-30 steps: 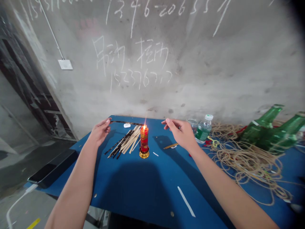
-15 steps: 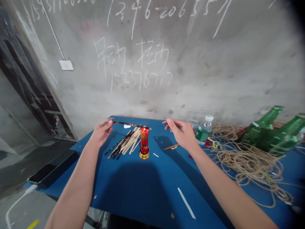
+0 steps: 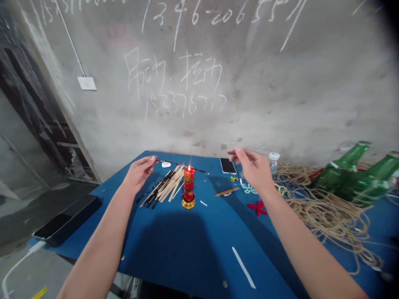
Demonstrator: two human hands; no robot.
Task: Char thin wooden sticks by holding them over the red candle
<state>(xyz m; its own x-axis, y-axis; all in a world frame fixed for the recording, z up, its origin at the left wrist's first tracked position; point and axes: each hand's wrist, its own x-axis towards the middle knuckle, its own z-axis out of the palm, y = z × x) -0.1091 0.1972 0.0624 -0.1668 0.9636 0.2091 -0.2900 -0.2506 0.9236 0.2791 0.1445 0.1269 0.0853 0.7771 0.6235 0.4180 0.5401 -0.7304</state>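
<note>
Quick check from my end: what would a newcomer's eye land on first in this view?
The lit red candle in the middle of the blue table stands out first, with the left hand holding a thin dark stick across its flame. To the right lie two green glass bottles beside a tangle of twine. White chalk writing covers the concrete wall behind.

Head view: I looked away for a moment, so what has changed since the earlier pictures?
The left hand still pinches the dark stick, which has moved rightward and now reaches past the flame of the lit red candle. The right hand, holding nothing visible, has moved right, uncovering a smartphone and a red knot. The candle and the pile of flat sticks stayed put.
</note>
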